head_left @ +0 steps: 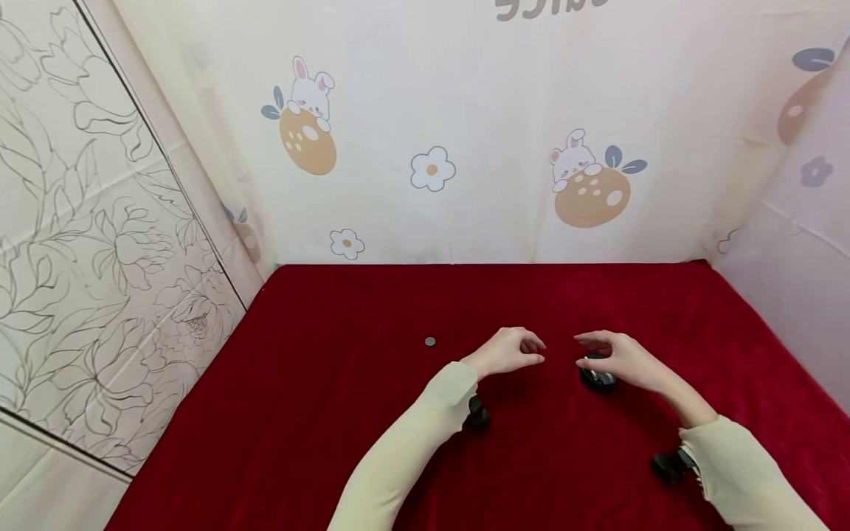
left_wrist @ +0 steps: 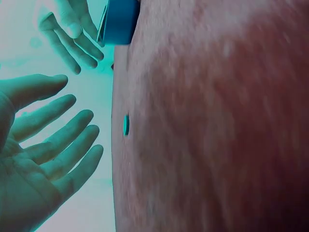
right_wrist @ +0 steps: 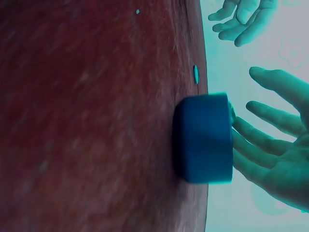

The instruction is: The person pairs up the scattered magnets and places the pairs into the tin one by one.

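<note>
My left hand (head_left: 506, 352) hovers over the red cloth with its fingers loosely bent and nothing in them. Facing it, my right hand (head_left: 624, 359) is held above a dark, squat round object (head_left: 599, 380) with a shiny top. In the right wrist view this object shows as a short cylinder (right_wrist: 205, 140) standing on the cloth, its top edge overlapping the right fingertips. The right fingers are spread and relaxed, not curled round it. A small flat grey disc (head_left: 430, 341) lies on the cloth to the left of the left hand.
Red cloth (head_left: 319, 398) covers the table up to its far edge. Behind it hangs a pale curtain (head_left: 491, 221) printed with rabbits and flowers. A floral-patterned panel (head_left: 119, 221) closes off the left side. Dark wrist cameras (head_left: 672, 466) hang below the sleeves.
</note>
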Available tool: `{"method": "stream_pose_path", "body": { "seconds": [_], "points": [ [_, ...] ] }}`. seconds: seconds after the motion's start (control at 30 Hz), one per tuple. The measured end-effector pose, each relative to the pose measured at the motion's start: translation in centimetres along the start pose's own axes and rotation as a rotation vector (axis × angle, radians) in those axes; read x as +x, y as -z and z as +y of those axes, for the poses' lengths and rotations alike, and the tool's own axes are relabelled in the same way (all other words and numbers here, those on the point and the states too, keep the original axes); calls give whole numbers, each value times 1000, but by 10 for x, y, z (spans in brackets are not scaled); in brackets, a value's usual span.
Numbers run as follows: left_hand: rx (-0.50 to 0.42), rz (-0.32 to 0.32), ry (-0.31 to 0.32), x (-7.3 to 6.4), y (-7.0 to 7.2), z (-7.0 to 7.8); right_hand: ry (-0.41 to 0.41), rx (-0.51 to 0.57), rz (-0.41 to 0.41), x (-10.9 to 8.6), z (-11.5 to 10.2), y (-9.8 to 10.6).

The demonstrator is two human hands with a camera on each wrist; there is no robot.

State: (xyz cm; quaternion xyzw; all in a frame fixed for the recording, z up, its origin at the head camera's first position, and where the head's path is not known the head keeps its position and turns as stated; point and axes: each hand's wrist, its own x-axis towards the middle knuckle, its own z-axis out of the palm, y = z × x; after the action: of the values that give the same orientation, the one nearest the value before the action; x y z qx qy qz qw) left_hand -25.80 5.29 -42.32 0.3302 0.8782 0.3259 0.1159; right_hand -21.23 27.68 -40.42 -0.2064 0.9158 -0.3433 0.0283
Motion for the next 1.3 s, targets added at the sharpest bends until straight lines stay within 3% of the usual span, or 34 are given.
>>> {"method": "stream_pose_path", "body": {
  "seconds": [0.37, 0.6, 0.87, 1.3],
  "points": [
    [-45, 55, 33, -24, 24, -27, 18, 27, -3, 25, -10, -11],
    [-18, 110, 54, -40, 38, -48, 52, 72, -16, 39, -13, -19],
    [5, 169, 80, -57, 54, -75, 22, 119, -47, 52, -12, -26],
    [5, 161, 173, -78, 70, -105, -1, 111, -59, 69, 0, -44]
  ]
}}
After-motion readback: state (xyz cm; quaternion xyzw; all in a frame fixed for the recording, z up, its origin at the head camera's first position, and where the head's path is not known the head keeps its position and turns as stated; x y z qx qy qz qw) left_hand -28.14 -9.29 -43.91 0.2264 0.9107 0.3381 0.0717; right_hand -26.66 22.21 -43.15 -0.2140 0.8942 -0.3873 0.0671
